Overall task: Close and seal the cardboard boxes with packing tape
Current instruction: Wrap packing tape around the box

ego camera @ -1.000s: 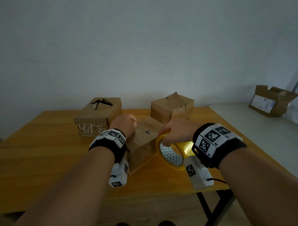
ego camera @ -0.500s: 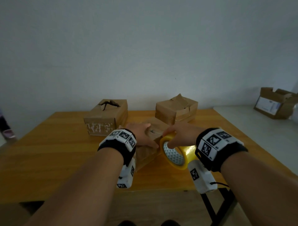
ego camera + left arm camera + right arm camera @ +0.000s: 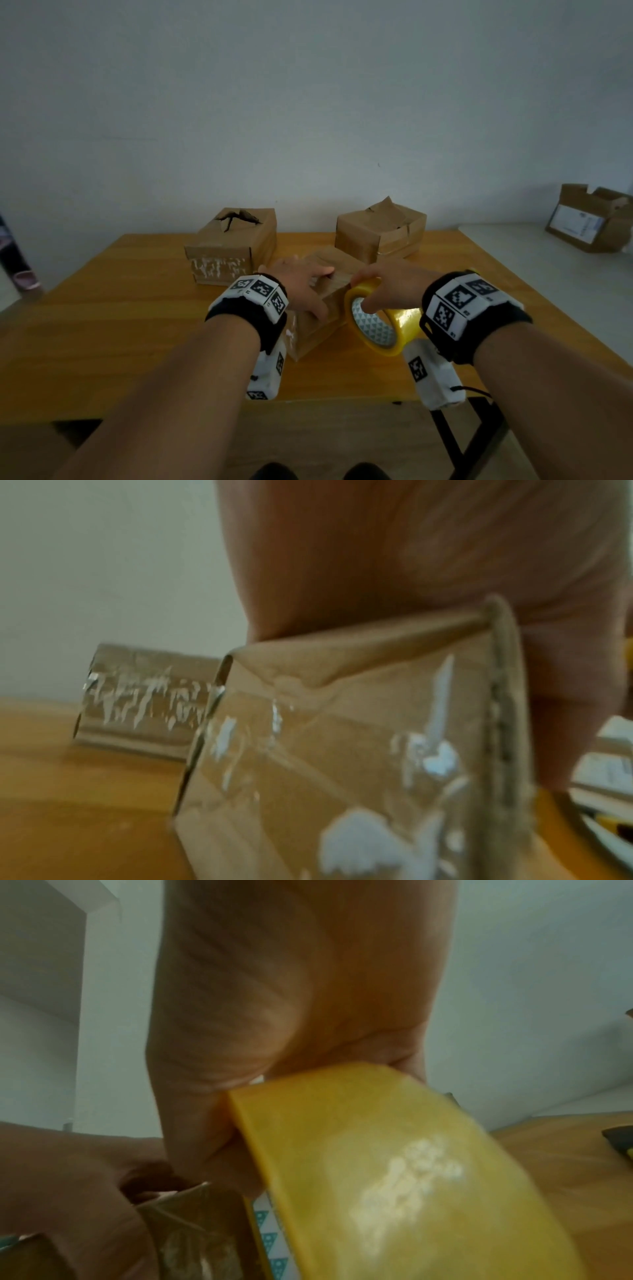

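Observation:
A small brown cardboard box sits at the table's near middle, old tape glinting on its side. My left hand lies flat on its top, fingers stretched out and thumb down the near side. My right hand grips a yellow roll of packing tape held upright against the box's right edge; in the right wrist view the roll fills the lower right, fingers curled over it. Two more boxes stand behind: one with a torn top at the left, one with a crumpled flap at the right.
The wooden table has bare surface left of the boxes and ends just in front of my wrists. A white surface at the right carries an open labelled carton. A plain wall stands close behind.
My left hand went from a closed fist at the box's left side to lying flat on its top. The right hand and tape roll stayed against the box. The head view shifted slightly.

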Available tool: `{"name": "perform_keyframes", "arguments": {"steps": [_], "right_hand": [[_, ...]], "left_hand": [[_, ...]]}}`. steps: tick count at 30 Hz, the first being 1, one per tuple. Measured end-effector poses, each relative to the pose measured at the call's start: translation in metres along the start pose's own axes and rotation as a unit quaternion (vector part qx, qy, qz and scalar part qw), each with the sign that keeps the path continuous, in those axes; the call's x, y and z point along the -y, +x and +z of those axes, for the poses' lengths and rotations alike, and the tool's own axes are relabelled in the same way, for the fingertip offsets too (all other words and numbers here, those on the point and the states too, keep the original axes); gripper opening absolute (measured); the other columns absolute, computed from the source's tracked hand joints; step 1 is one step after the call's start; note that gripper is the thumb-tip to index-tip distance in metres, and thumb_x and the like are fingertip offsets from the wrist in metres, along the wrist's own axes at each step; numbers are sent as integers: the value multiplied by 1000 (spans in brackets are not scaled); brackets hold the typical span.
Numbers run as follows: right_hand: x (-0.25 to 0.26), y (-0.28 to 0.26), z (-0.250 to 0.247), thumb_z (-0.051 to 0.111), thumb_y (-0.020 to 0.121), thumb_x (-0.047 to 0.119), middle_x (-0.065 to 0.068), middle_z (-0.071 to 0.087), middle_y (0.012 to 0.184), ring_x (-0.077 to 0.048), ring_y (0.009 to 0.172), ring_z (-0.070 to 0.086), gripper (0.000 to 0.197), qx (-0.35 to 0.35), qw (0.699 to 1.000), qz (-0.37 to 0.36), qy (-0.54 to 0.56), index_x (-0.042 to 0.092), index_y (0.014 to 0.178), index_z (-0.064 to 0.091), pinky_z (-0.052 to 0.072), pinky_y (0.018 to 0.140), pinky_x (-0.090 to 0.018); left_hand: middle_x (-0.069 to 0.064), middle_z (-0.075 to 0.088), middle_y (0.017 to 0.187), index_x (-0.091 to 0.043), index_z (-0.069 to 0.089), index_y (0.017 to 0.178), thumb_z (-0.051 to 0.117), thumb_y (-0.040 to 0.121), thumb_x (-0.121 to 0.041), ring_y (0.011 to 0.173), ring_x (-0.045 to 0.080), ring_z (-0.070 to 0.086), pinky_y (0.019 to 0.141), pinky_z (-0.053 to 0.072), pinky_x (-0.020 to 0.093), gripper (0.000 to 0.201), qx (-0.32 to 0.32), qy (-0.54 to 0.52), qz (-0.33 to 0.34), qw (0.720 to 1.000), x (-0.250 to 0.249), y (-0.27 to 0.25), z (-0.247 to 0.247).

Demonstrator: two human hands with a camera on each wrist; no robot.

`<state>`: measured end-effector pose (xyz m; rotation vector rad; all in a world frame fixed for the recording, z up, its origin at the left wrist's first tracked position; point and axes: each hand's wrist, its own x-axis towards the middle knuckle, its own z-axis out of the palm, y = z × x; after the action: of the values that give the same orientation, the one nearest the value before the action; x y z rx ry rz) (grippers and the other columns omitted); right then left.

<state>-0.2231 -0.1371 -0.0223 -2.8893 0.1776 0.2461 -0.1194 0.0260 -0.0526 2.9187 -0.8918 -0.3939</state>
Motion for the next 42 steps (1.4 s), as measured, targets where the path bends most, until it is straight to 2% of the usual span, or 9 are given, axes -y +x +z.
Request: {"name": "perform_keyframes", "arguments": {"steps": [7, 11, 15, 18, 21, 27, 31, 36, 42], "right_hand": [[-9, -4, -12, 73, 77, 31, 3, 56, 112, -11, 82, 56, 63, -121, 989, -22, 80, 28, 131, 41, 48, 62, -26], [-2, -4, -34, 71, 76, 29, -6, 63, 98, -23, 73, 64, 60, -217, 964, -65, 141, 32, 128, 40, 54, 56, -33], [10, 6, -27, 64, 86, 41, -1, 60, 113, -19, 73, 63, 66, -253, 949, -90, 164, 37, 142, 29, 57, 66, -40], [21, 18, -20, 56, 93, 45, 12, 53, 116, -3, 64, 54, 72, -258, 953, -96, 130, 41, 150, 13, 52, 64, -29], [31, 29, -21, 54, 94, 44, 0, 61, 108, -3, 57, 44, 69, -263, 955, -94, 104, 42, 150, 13, 46, 62, -29], [39, 38, -24, 55, 93, 42, -6, 61, 113, -18, 82, 58, 67, -268, 955, -86, 96, 39, 149, 18, 52, 75, -36], [46, 39, -24, 51, 93, 38, -5, 62, 111, -19, 76, 56, 65, -264, 957, -71, 95, 38, 149, 19, 49, 66, -34], [47, 30, -33, 49, 90, 41, 0, 53, 138, -22, 106, 60, 62, -242, 968, -44, 55, 37, 148, 25, 51, 85, -36], [38, 16, -43, 55, 84, 42, 10, 60, 119, -15, 97, 58, 57, -205, 978, -26, 36, 39, 139, 42, 48, 79, -30]], "left_hand": [[2, 47, 138, -38, 46, 136, 79, 71, -26, 111, 24, 52, 79, 47, 29, 74, 13, -256, 14, 967, -1, -5, -23], [10, 68, 93, -16, 65, 109, 64, 83, -15, 79, 27, 63, 72, 52, 33, 26, 68, -458, -13, 886, 20, -12, -28], [16, 69, 94, -4, 66, 102, 68, 81, -23, 84, 32, 64, 86, 51, 41, 28, 55, -523, -67, 848, 36, -12, -26], [12, 60, 125, -7, 58, 127, 64, 85, -25, 110, 30, 57, 101, 44, 41, 45, 26, -397, -62, 915, 35, -13, -40], [8, 56, 129, -16, 52, 130, 55, 91, -25, 104, 20, 53, 84, 45, 28, 40, -80, -181, -30, 980, 19, -19, -50], [7, 26, 152, -24, 15, 148, 75, 46, -74, 137, 31, 29, 108, 34, 52, 129, 2, 32, -41, 999, 17, 0, -33], [6, 44, 139, -22, 27, 141, 77, 47, -64, 121, 29, 49, 97, 47, 47, 114, -16, 14, -36, 999, 19, 2, -33], [3, 54, 122, -22, 35, 133, 77, 50, -53, 105, 26, 56, 89, 51, 42, 98, 2, -48, -52, 997, 22, 1, -32], [9, 34, 148, -25, 0, 152, 74, 53, -55, 126, 30, 43, 99, 45, 43, 127, 36, -43, -78, 995, 24, 5, -34]]}}
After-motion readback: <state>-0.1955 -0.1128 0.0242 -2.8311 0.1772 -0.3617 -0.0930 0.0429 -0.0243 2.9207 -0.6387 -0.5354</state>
